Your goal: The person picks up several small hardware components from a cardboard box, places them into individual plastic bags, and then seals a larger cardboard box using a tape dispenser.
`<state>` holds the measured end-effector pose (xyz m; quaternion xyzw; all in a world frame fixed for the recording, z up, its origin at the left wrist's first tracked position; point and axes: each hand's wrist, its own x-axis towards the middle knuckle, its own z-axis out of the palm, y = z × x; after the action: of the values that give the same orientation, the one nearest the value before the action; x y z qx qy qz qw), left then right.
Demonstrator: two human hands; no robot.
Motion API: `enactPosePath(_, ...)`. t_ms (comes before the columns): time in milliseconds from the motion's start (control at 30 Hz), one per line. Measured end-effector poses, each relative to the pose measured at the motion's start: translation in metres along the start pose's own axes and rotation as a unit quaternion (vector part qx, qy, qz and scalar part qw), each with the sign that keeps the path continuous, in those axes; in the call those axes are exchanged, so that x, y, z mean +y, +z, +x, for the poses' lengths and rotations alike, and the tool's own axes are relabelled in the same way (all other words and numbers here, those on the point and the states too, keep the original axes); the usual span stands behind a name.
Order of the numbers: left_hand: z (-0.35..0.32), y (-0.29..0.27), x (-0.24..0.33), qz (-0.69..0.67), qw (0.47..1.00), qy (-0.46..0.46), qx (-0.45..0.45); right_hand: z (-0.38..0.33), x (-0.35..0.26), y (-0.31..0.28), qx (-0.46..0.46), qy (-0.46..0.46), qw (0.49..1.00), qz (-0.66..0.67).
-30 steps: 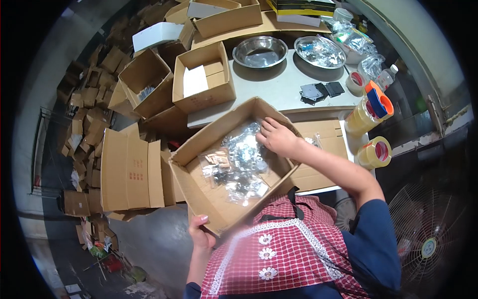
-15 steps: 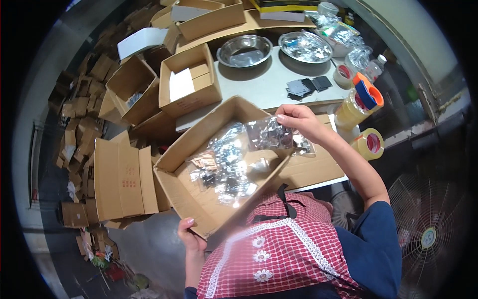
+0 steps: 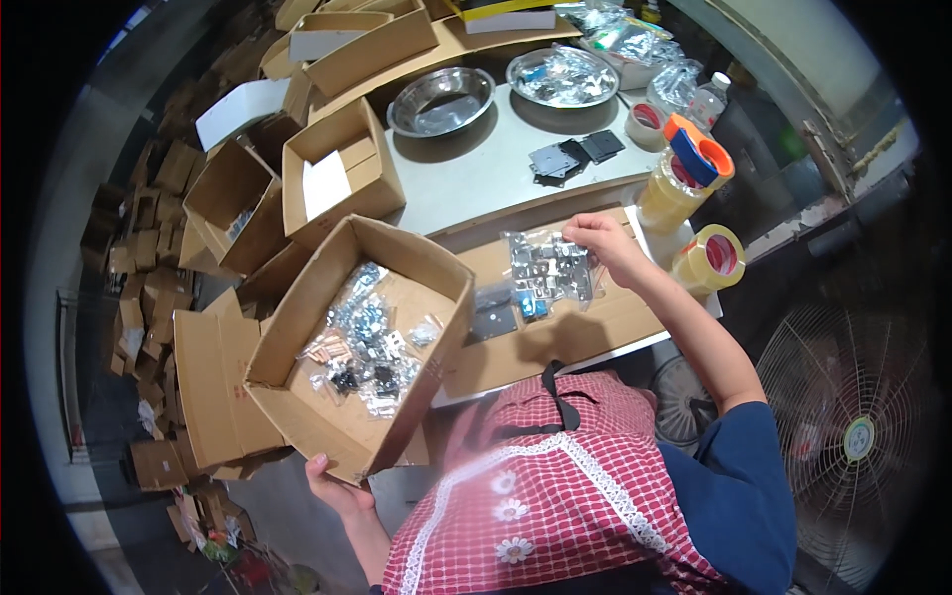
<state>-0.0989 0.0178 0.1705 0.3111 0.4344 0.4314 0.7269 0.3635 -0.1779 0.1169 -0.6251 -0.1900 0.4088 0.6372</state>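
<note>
Altogether two hands (image 3: 342, 493) (image 3: 608, 245), one held carton (image 3: 412, 266), two steel bowls (image 3: 441, 123) (image 3: 561, 103)

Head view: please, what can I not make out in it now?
In the head view:
Left hand: most fingers, hidden by the open cardboard box.
Bagged parts inside it: exact kinds, too small under shiny plastic.
Yellow-edged box: cut off by the upper edge.

Some fingers of the left hand (image 3: 340, 492) are hidden beneath the carton (image 3: 420, 405). In the clear bag (image 3: 567, 260) just left of the right hand (image 3: 609, 248), pieces (image 3: 542, 282) (dark and silvery) are too small to identify; far beyond, the upper edge crops a yellow box (image 3: 501, 9).
</note>
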Motion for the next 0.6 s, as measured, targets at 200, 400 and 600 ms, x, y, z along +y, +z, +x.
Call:
enactPosePath(200, -0.001, -0.018, 0.017, -0.013, 0.997, 0.07, 0.04, 0.033, 0.074, 0.05, -0.055, 0.051, 0.986, -0.149)
enactPosePath(400, -0.011, -0.032, 0.026, -0.063, 0.992, 0.086, 0.074, 0.065, 0.148, 0.099, -0.113, -0.081, 0.939, -0.313)
enactPosePath(600, -0.022, -0.056, 0.013, -0.078, 0.987, 0.097, 0.103, 0.032, 0.128, 0.112, -0.097, -0.412, 0.661, -0.619)
